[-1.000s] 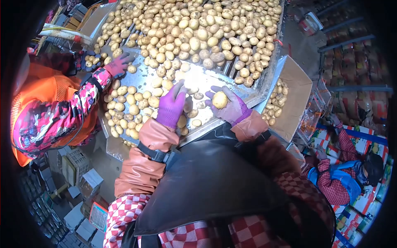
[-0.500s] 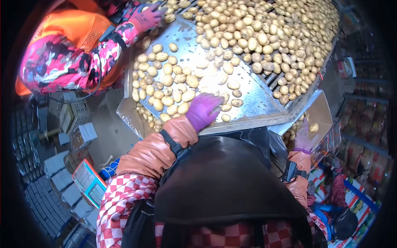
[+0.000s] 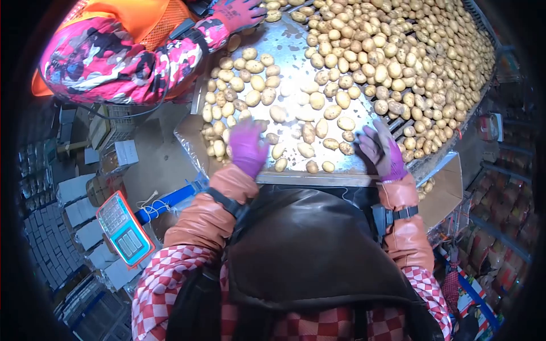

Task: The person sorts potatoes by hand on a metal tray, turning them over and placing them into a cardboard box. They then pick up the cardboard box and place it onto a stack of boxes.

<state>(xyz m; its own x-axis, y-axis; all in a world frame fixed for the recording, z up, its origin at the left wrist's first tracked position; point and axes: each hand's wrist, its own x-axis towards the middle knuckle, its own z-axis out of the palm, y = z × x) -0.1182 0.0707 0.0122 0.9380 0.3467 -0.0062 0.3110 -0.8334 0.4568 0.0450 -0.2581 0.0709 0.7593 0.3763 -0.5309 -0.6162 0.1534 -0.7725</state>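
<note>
Purple gloves cover both my hands. My left hand (image 3: 248,149), smeared by motion, lies over the near left part of the metal tray (image 3: 287,48) with its fingers stretched out among the potatoes (image 3: 234,98). Beyond my right hand (image 3: 384,151), at the tray's near right, the dense heap of potatoes (image 3: 392,51) begins. The right fingers are spread and point toward the heap, with no potato in them. Between my hands several loose potatoes (image 3: 309,133) lie on the shiny metal.
A co-worker's gloved hand (image 3: 238,13) rests at the tray's far left edge. An open cardboard box (image 3: 445,190) with potatoes stands below the tray's right corner. To my left is a scale (image 3: 125,230) with a keypad and display.
My right hand has come up from the box onto the tray. My left hand has shifted left, and the loose potatoes in the middle have spread nearer to me. The view has shifted too.
</note>
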